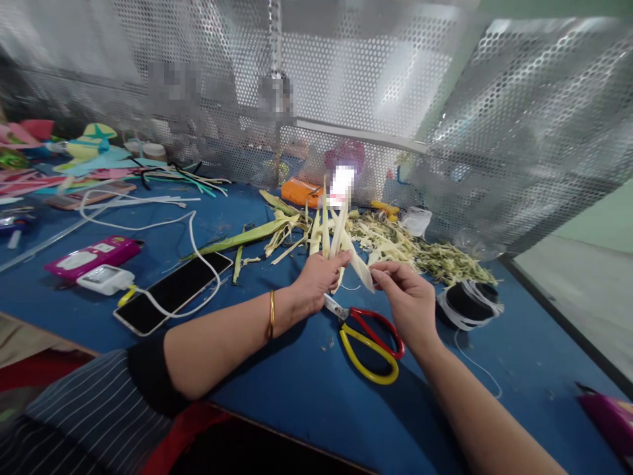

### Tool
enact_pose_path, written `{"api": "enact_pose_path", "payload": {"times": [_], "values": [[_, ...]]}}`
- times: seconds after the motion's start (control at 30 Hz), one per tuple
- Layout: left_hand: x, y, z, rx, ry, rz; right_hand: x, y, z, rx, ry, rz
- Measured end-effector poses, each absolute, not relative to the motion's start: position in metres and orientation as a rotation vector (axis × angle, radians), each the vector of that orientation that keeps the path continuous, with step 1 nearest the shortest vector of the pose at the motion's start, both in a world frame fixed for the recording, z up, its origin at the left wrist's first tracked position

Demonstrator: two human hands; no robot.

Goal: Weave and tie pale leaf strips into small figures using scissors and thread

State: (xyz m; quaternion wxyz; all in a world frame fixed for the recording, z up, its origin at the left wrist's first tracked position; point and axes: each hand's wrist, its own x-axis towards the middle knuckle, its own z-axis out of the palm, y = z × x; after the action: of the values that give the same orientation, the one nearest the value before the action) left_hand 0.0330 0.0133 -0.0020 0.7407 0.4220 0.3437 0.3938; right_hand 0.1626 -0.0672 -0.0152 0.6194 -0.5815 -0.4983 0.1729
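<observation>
My left hand [321,277] is closed around a bunch of pale green-white leaf strips [337,231], which look like corn husk and fan upward. With thumb and fingertips, my right hand [405,290] pinches the end of one wide strip [362,267] that bends down to the right of the bunch. Just below both hands lie scissors [372,346] with one red and one yellow handle; their blades run partly under my left hand. More loose husk pieces [284,231] are spread on the blue table beyond my left hand.
Shredded husk [390,241] is heaped behind my hands. A spool of white string [467,303] stands at right. Leftward are a phone [173,290], a white cable [194,231], a magenta packet [93,257] and coloured strips [182,178]. A perforated metal screen [346,79] borders the back.
</observation>
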Motion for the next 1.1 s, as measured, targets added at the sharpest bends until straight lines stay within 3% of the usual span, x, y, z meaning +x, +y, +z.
{"api": "enact_pose_path", "payload": {"times": [0.27,0.63,0.93,1.1], "values": [[0.03,0.007,0.001,1.193,0.768,0.782,0.16,-0.068,-0.016,-1.394,-1.237,0.293],[0.032,0.01,-0.002,1.058,0.755,0.706,0.169,-0.064,-0.013,-1.31,-1.052,0.433],[0.019,0.023,0.012,0.986,0.594,0.336,0.202,-0.061,0.003,-1.144,-0.509,0.589],[0.012,0.029,0.019,0.923,0.477,0.3,0.215,-0.061,0.012,-1.114,-0.32,0.67]]}}
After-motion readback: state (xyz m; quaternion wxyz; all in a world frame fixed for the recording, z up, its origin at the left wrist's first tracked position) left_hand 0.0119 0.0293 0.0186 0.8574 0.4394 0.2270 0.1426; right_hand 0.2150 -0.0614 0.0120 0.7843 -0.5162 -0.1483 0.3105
